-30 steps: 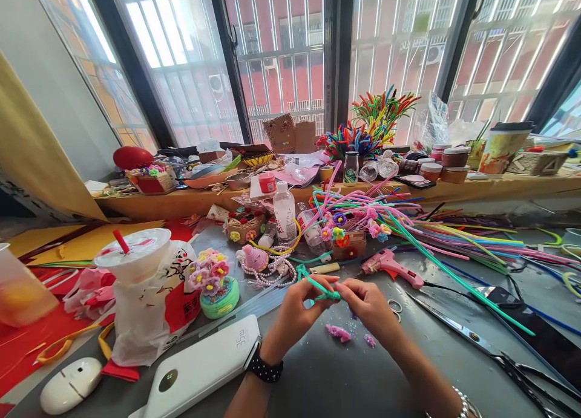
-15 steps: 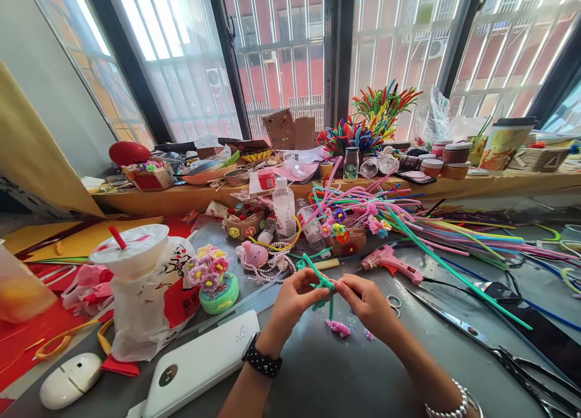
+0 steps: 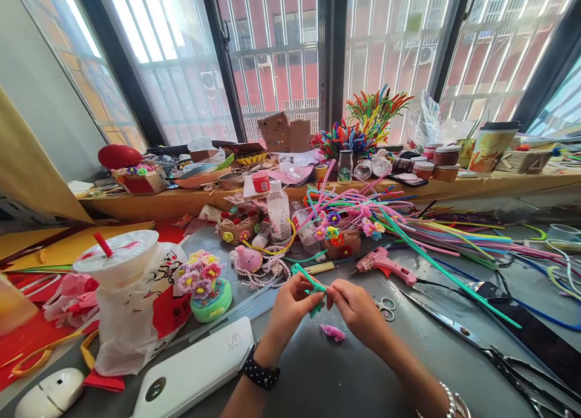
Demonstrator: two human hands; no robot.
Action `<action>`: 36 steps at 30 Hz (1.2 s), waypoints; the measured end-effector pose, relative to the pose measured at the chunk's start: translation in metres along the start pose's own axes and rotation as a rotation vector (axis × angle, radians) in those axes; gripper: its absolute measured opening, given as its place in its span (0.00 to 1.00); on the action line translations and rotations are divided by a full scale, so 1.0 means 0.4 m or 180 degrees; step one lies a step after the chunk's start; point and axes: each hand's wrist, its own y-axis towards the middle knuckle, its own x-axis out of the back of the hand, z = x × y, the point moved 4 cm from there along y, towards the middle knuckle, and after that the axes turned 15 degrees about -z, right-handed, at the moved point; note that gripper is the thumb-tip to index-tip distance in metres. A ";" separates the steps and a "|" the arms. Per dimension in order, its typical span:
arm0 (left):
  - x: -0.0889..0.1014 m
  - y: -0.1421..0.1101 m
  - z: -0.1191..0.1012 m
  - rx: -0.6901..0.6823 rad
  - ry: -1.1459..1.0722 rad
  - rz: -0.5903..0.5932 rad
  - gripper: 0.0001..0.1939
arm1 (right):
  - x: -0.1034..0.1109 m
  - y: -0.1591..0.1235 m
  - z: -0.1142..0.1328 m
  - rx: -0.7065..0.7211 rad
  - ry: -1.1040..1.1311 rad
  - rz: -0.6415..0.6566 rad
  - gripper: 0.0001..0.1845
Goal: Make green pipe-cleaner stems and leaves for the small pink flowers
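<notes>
Between my two hands is a small green pipe cleaner piece (image 3: pixel 313 280), bent and twisted, held above the grey table. My left hand (image 3: pixel 295 303), with a dark dotted watch band at the wrist, pinches it from the left. My right hand (image 3: pixel 351 303) pinches its right end, fingertips almost touching the left ones. Part of the piece is hidden behind the fingers. Just below lies a short pink fuzzy scrap (image 3: pixel 333 333). Small scissors (image 3: pixel 387 309) rest right beside my right hand, and a pink glue gun (image 3: pixel 385 265) lies behind it.
Large scissors (image 3: pixel 458 330) and a black phone-like slab (image 3: pixel 535 333) lie right. Loose pipe cleaners (image 3: pixel 454 233) spread behind. At left are a white power bank (image 3: pixel 195 369), a bagged drink cup (image 3: pixel 120 254) and a flower pot ornament (image 3: pixel 211 297). A cluttered ledge (image 3: pixel 181 203) runs behind.
The green piece has turned in my fingers; its upright strand now leans left and its hanging end no longer shows. My right hand has shifted slightly left. The whole view has shifted a little.
</notes>
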 end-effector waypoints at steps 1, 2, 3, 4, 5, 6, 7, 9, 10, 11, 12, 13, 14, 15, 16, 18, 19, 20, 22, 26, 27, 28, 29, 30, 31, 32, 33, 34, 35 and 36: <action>0.000 0.001 0.000 -0.0020 0.0018 -0.0003 0.10 | 0.000 0.000 0.001 -0.0023 0.0020 0.0010 0.20; 0.001 0.002 0.000 -0.0057 0.0039 -0.0001 0.10 | 0.001 0.000 0.001 -0.0044 0.0057 0.0020 0.20; 0.001 0.002 -0.001 -0.0109 0.0063 0.0011 0.10 | 0.001 0.001 0.002 -0.0064 0.0108 0.0036 0.20; 0.001 0.003 -0.002 -0.0174 0.0090 0.0025 0.10 | 0.002 0.002 0.002 -0.0086 0.0155 0.0055 0.21; 0.002 0.003 -0.004 -0.0246 0.0126 0.0032 0.10 | 0.002 0.003 0.002 -0.0103 0.0184 0.0072 0.21; 0.002 0.003 -0.006 -0.0317 0.0174 0.0035 0.09 | 0.003 0.004 0.002 -0.0111 0.0194 0.0089 0.21; 0.002 0.003 -0.007 -0.0376 0.0238 0.0034 0.09 | 0.004 0.005 0.002 -0.0113 0.0187 0.0106 0.21; 0.003 0.002 -0.010 -0.0445 0.0377 0.0011 0.09 | 0.005 0.007 0.002 -0.0112 0.0151 0.0138 0.22; 0.003 0.002 -0.012 -0.0446 0.0412 0.0016 0.09 | 0.006 0.007 0.003 -0.0111 0.0133 0.0148 0.22; 0.003 0.001 -0.012 -0.0416 0.0405 0.0043 0.09 | 0.006 0.006 0.003 -0.0112 0.0120 0.0159 0.22; 0.002 0.001 -0.012 -0.0360 0.0358 0.0085 0.10 | 0.007 0.006 0.003 -0.0121 0.0106 0.0171 0.22; 0.001 0.000 -0.011 -0.0286 0.0280 0.0137 0.10 | 0.007 0.005 0.004 -0.0132 0.0093 0.0190 0.22; -0.001 -0.001 -0.009 -0.0195 0.0188 0.0194 0.11 | 0.007 0.004 0.004 -0.0142 0.0083 0.0209 0.23; -0.002 -0.002 -0.006 -0.0082 0.0087 0.0263 0.11 | 0.007 0.003 0.004 -0.0143 0.0086 0.0233 0.23; -0.005 -0.003 -0.001 0.0061 -0.0036 0.0338 0.12 | 0.007 0.003 0.004 -0.0135 0.0110 0.0254 0.24; -0.010 -0.007 0.008 0.0399 -0.0365 0.0464 0.15 | 0.008 0.002 0.006 -0.0093 0.0208 0.0289 0.24; -0.013 -0.009 0.013 0.0580 -0.0532 0.0501 0.16 | 0.010 0.002 0.008 -0.0063 0.0245 0.0290 0.24; -0.015 -0.012 0.016 0.0747 -0.0672 0.0517 0.17 | 0.012 0.003 0.008 -0.0040 0.0250 0.0281 0.24; -0.016 -0.017 0.017 0.0950 -0.0821 0.0488 0.17 | 0.017 0.005 0.009 -0.0008 0.0169 0.0245 0.24; -0.014 -0.019 0.007 0.0932 -0.0856 0.0448 0.16 | 0.021 0.009 0.010 0.0090 0.0018 0.0171 0.23; -0.012 -0.018 0.006 0.0917 -0.0858 0.0447 0.15 | 0.021 0.010 0.010 0.0098 0.0037 0.0154 0.23; -0.011 -0.016 0.007 0.0909 -0.0855 0.0444 0.15 | 0.021 0.012 0.010 0.0083 0.0075 0.0133 0.22; -0.009 -0.014 0.007 0.0898 -0.0845 0.0427 0.15 | 0.021 0.013 0.009 0.0041 0.0123 0.0108 0.21; -0.007 -0.012 0.008 0.0869 -0.0824 0.0391 0.15 | 0.021 0.014 0.007 -0.0018 0.0178 0.0081 0.20; -0.004 -0.009 0.008 0.0818 -0.0792 0.0333 0.15 | 0.022 0.015 0.005 -0.0083 0.0234 0.0053 0.18; -0.002 -0.006 0.009 0.0758 -0.0739 0.0276 0.15 | 0.023 0.016 0.004 -0.0144 0.0282 0.0027 0.16; -0.001 -0.004 0.009 0.0694 -0.0665 0.0223 0.15 | 0.025 0.017 0.002 -0.0190 0.0322 0.0012 0.14; 0.000 -0.002 0.008 0.0631 -0.0578 0.0184 0.15 | 0.026 0.018 0.001 -0.0216 0.0357 0.0011 0.13; -0.001 -0.001 0.007 0.0578 -0.0492 0.0169 0.16 | 0.027 0.018 0.001 -0.0223 0.0396 0.0028 0.13; -0.002 0.000 0.007 0.0539 -0.0410 0.0173 0.17 | 0.026 0.019 0.002 -0.0217 0.0435 0.0061 0.13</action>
